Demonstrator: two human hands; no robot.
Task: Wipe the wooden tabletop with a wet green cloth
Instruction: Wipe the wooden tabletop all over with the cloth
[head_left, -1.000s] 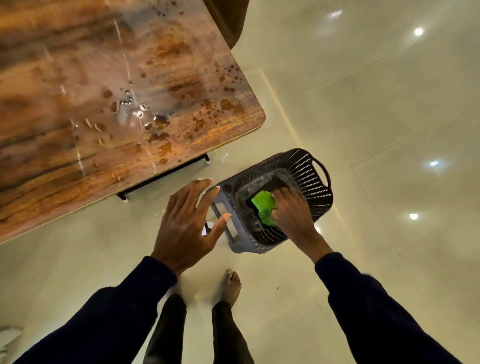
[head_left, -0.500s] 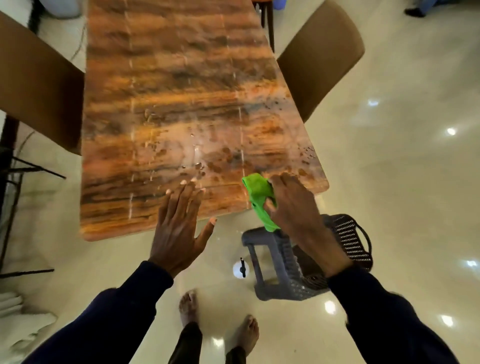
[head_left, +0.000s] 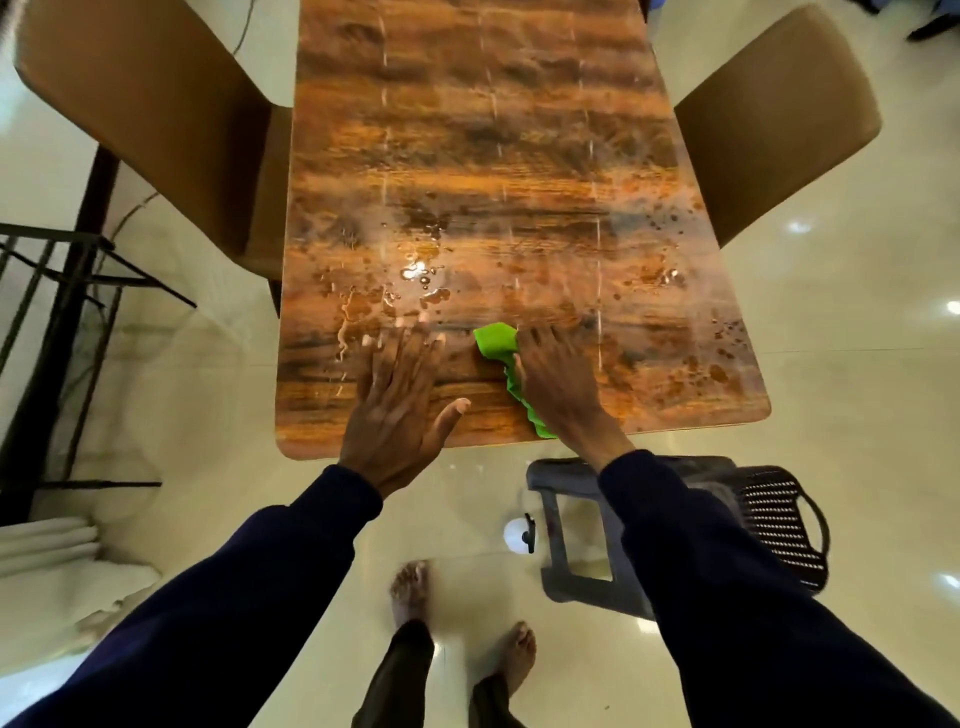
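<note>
The wooden tabletop (head_left: 493, 130) stretches away from me, with water drops and a small puddle (head_left: 418, 273) near its front half. A bright green cloth (head_left: 496, 340) lies on the wood close to the near edge. My right hand (head_left: 561, 384) lies on top of it with fingers stretched forward, and the cloth sticks out along the hand's left side down to the table edge. My left hand (head_left: 400, 400) is flat and spread over the tabletop just left of the cloth, fingertips at the wet patch.
A brown chair (head_left: 156, 114) stands at the table's left side and another chair (head_left: 779, 119) at its right. On the floor below my right arm are a grey stool (head_left: 566, 519) and a black basket (head_left: 779, 525). A dark metal rack (head_left: 52, 270) and folded white fabric (head_left: 47, 540) are at the left.
My right hand lifted the green cloth out of the basket, carried it up and set it down on the tabletop. My left hand moved forward over the table's near edge.
</note>
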